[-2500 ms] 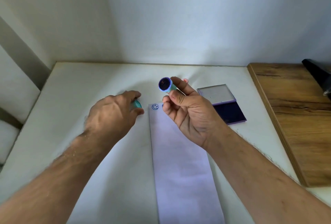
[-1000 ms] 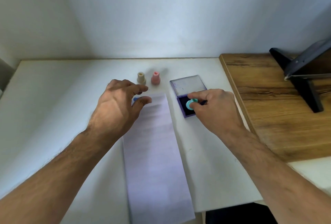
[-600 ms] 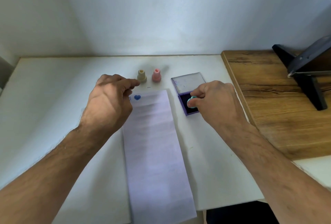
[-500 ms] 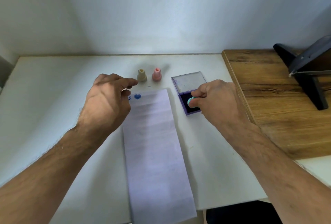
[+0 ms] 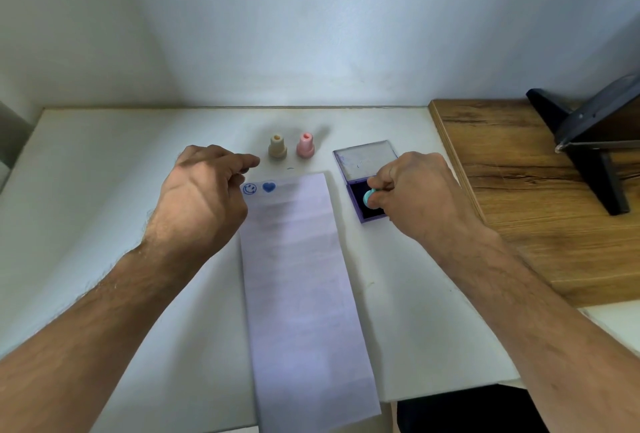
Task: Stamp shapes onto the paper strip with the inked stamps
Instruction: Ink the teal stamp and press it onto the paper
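Note:
A long white paper strip lies on the white table, with a blue smiley and a blue heart printed at its far left corner. My right hand is shut on a teal stamp, which it holds down on the dark pad of the open purple ink pad. My left hand hovers with its fingers curled just left of the two prints; whatever lies under its palm is hidden. A beige stamp and a pink stamp stand upright beyond the strip.
A wooden board lies on the right, its edge close to the ink pad, and a black stand sits on it. The table's front edge is near; the strip overhangs it. A wall closes the back.
My right hand brought the teal stamp down from mid-air onto the ink pad and keeps it there. My left hand drew back to the left, uncovering the heart and then the smiley.

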`<state>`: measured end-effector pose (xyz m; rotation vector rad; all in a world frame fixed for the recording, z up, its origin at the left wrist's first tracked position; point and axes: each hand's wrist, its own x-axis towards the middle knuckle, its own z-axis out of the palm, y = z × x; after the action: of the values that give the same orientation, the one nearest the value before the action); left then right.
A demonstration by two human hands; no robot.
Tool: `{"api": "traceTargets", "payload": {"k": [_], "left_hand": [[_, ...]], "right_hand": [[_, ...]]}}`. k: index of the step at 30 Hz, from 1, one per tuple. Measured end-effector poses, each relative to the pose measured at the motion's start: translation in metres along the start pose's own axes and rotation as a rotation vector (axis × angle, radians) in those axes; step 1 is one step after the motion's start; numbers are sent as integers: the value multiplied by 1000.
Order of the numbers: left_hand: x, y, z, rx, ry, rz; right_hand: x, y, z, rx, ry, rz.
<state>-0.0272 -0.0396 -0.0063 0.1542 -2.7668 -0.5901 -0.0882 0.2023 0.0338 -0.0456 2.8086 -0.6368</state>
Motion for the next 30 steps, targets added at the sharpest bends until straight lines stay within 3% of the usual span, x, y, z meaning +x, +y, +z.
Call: {"api": "traceTargets", "payload": {"k": [2,11,15,18,21,24,30], "left_hand": [[-1,0,0,6,-14,-8],[-3,3,-4,-9,-58,0],[-1,1,-6,-15,-97,-10],[0,0,-6,-6,-124,-14],[0,0,-4,22,-150,-9],[-2,2,-3,49,-169,1],[-3,3,-3,57,-236,66]], "right_hand": [[2,-4,-4,19,-62,56],[-1,3,-2,93,51,-6],[-6,-14,1,423,139,-92],[-9,-35,14,824,49,-103],[-9,-49,34,984,11,-86],[-5,-54,51,990,61,-57],[0,-59,66,632,199,-163]]}}
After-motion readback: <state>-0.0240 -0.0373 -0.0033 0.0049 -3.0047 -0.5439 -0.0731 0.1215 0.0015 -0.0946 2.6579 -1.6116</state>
